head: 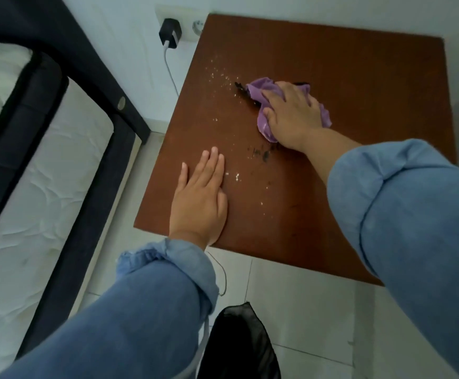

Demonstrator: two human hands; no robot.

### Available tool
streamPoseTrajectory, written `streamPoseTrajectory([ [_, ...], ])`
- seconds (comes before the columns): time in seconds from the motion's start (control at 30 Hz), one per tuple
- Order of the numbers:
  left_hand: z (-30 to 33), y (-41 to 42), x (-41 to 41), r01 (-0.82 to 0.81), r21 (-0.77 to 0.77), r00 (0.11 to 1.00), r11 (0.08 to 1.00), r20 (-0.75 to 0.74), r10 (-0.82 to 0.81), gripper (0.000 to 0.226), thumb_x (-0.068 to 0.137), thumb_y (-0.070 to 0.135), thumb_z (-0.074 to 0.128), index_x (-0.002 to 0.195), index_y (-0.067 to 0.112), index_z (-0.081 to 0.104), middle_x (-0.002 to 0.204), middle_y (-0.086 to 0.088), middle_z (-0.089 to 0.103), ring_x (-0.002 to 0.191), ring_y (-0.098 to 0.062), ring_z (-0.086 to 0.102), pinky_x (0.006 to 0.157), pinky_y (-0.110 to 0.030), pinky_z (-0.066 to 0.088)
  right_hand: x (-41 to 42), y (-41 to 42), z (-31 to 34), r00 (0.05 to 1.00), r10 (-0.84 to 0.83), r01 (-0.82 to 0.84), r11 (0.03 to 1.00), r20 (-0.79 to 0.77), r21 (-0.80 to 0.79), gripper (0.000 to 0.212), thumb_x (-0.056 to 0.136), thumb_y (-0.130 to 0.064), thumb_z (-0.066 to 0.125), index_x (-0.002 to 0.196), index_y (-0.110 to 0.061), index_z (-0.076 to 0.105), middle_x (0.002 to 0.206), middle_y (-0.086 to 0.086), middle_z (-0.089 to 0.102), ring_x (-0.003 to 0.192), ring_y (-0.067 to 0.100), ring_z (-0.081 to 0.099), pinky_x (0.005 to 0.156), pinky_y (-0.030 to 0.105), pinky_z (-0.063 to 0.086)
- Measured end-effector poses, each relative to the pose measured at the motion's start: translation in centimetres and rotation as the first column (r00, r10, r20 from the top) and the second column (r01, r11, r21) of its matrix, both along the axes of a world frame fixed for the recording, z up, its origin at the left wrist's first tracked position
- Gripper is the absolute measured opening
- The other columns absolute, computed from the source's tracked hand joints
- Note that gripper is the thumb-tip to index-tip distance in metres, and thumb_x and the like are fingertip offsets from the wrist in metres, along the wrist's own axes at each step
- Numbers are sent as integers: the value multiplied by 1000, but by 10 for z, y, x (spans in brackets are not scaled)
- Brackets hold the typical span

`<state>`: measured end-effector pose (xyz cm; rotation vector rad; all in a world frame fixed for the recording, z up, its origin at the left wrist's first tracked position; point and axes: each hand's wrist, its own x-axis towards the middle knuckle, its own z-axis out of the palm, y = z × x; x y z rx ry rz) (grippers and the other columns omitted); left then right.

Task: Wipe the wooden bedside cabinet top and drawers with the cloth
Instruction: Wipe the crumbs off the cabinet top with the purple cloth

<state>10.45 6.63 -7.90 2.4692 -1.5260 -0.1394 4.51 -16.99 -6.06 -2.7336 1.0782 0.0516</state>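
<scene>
1. Cabinet top [346, 86]: brown wooden panel seen from above, set against the wall, bed frame [59, 110] to its left. Far-right and far portions look free of debris; centre and left side do not. Judged: top partly wiped, well short of finished.
2. Drawers: not visible from this angle. Cannot tell their condition; judged as wholly left to do, since work is on the top.
3. Right hand [294, 113]: palm down, fingers spread and lightly curved over the cloth, pressing it to the wood near the middle of the top. No pinch seen.
4. Left hand [199, 203]: flat on the near-left corner of the top, fingers straight and held close together, holding nothing. Judged: bracing.
5. Cloth [264, 94]: purple, bunched under the right hand, edges showing on the left and right of it.
6. Dark debris [261, 153]: scattered just near-side of the cloth; a second dark patch touches the cloth's left edge. Not yet cleared.
7. White crumbs [223, 77]: a trail runs from far-left of the cloth down to beside the left hand. Not yet cleared.
</scene>
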Motion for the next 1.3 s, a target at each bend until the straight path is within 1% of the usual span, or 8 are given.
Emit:
streamPoseTrajectory([
  [0.43, -7, -1, 6, -2, -33, 1000, 999, -8, 2, 57, 92, 19, 23, 149, 11, 24, 159, 0, 17, 147, -12, 10, 119, -40, 3, -78, 173, -16, 978, 40, -35, 999, 205, -26, 42, 93, -30, 44, 135, -28, 47, 148, -4, 37, 138, 17, 30, 106, 38, 21],
  [0.57, -6, 1, 4, -8, -41, 1000, 999, -1, 8, 55, 95, 12, 27, 150, 11, 22, 159, -1, 16, 147, -13, 8, 119, -41, 1, -98, 207, -19, 957, 52, -45, 998, 286, -31, 41, 84, -29, 44, 123, -24, 58, 133, -2, 53, 123, 21, 47, 96, 40, 34],
  [0.7, -6, 3, 2, -12, -75, 1000, 997, -17, 10, 54, 95, 11, 27, 150, 12, 24, 159, -1, 17, 147, -14, 9, 119, -41, -1, -122, 225, -11, 886, 62, -69, 998, 459, -1, 38, 77, -29, 44, 104, -22, 70, 105, -3, 68, 93, 22, 61, 77, 38, 47],
  [0.9, -5, 0, 4, -4, -52, 1000, 999, -18, 3, 55, 95, 12, 27, 150, 11, 23, 159, -3, 17, 147, -15, 8, 119, -42, -3, -149, 223, -4, 866, 144, -154, 988, 478, -19, 29, 83, -22, 54, 108, -23, 69, 100, -5, 70, 86, 19, 63, 74, 38, 52],
  [1.03, -3, 5, -1, -4, -32, 1000, 999, -30, 3, 57, 95, 13, 27, 151, 11, 16, 160, -2, 10, 147, -14, 4, 119, -41, -4, -148, 221, 17, 873, -18, -90, 976, 488, 197, 34, 93, -28, 54, 127, -29, 53, 107, -11, 66, 90, 11, 63, 81, 33, 54],
  [1.1, -1, 9, -5, 2, -44, 999, 999, -40, -4, 57, 95, 15, 25, 151, 11, 15, 160, -2, 9, 147, -15, 3, 119, -41, -4, -142, 206, 30, 869, -135, -3, 961, 476, 278, 34, 94, -32, 54, 126, -33, 43, 96, -14, 62, 77, 7, 62, 72, 29, 55],
  [1.2, 2, 13, -6, 14, -51, 998, 999, -54, -17, 63, 90, 23, 20, 151, 12, 16, 160, -3, 9, 147, -16, 4, 117, -41, -6, -125, 164, 46, 836, -252, 107, 946, 488, 306, 27, 94, -32, 53, 118, -30, 42, 92, -13, 55, 68, 1, 55, 58, 19, 47],
  [1.3, 7, -5, 7, 5, -50, 1000, 999, -5, -5, 65, 88, 27, 18, 152, 13, 16, 160, -1, 10, 147, -14, 5, 118, -39, -6, -98, 113, 54, 816, -321, 184, 932, 481, 311, 27, 96, -28, 51, 122, -25, 46, 100, -11, 54, 79, 6, 53, 62, 17, 39],
])
